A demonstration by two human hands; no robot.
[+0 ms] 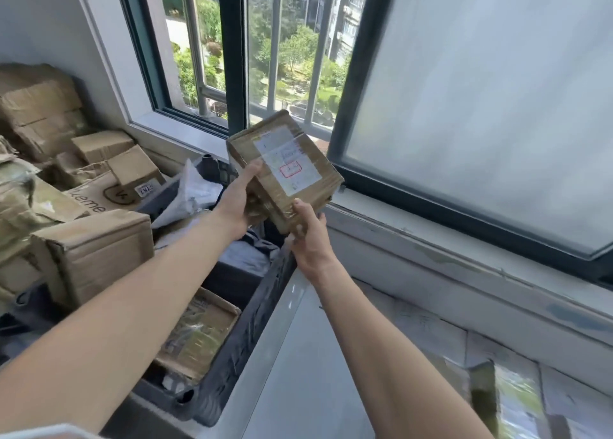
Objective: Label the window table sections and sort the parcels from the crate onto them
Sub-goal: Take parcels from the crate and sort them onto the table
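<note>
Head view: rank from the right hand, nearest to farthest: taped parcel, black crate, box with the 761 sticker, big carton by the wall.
1. Taped parcel: gripped by the right hand at its lower corner.
2. Black crate: just below and left of that hand.
3. Box with the 761 sticker: further left, on the pile.
4. Big carton: far left, against the wall.

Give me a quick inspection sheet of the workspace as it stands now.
Surface: table pale, bare near the crate; faint marked sections at right, writing unreadable.
Job's things: taped parcel held up over the crate; more parcels lie inside the crate.
Clutter: cardboard boxes stacked at left.
Grippers: left hand and right hand both grip the parcel.
Cables: nothing seen.
Surroundings: window part frosted, bars and trees outside.
</note>
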